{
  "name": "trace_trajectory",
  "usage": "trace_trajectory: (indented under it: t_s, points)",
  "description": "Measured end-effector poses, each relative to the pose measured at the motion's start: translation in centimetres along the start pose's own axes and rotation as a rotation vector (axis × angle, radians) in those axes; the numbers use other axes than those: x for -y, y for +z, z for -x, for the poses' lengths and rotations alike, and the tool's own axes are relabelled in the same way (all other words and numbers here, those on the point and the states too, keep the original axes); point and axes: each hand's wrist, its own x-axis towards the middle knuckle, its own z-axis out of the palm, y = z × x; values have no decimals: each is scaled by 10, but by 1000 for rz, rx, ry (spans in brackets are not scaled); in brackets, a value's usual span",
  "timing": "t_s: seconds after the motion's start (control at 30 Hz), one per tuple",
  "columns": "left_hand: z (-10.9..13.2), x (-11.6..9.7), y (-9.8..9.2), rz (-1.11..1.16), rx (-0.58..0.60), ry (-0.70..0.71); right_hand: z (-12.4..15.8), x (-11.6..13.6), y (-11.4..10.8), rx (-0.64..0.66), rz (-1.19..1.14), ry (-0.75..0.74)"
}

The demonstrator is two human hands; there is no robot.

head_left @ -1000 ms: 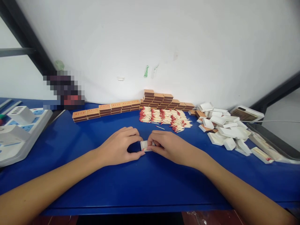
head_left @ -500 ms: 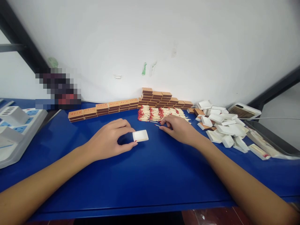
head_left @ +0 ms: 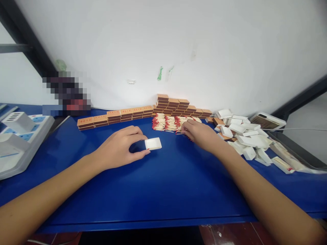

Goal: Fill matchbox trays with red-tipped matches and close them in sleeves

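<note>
Left of centre in the frame, the left hand (head_left: 120,146) holds 1 white matchbox tray (head_left: 153,143) by its left end between thumb and index finger, its long axis roughly left to right. Right of centre, the right hand (head_left: 200,133) has its fingers bunched narrow at the loose red-tipped matches (head_left: 163,123) — whether they pinch any, I cannot tell. The tray lies lower left of those fingers — nearer the left hand. Farther back, stacked matchboxes (head_left: 166,106) stand along the wall (head_left: 217,51).
</note>
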Motion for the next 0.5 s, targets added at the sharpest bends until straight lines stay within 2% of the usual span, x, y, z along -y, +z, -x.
trace_trajectory:
  t_s: [0.5]
  points:
    - [0,-1,-1,-7,20,-13,-1,2,0,-6,-25,-23]
